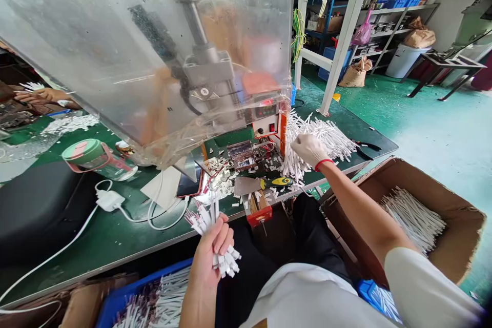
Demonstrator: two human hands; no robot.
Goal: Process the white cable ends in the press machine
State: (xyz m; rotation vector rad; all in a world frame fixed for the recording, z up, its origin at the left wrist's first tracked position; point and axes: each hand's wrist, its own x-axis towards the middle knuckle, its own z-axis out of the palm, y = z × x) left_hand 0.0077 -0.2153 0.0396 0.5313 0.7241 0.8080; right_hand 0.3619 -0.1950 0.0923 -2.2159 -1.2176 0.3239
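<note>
Workbench (pixel 96 236) is supporting a pile of white strips (pixel 332 138); the gloved right hand (pixel 309 149) is resting at its left side, fingertips hidden, their grip impossible to tell. The left hand (pixel 212 240) is clasping, fingers curled, a small white bundle (pixel 229 261) near the bench's edge.

Offered no legible wording, brand or number. Glowed red on the display (pixel 266 110) of the control box (pixel 264 130) behind the clear plastic sheet (pixel 115 51), too blurred to read; showed dark marks on the machine's round disc (pixel 205 92), too small to decipher.
</note>
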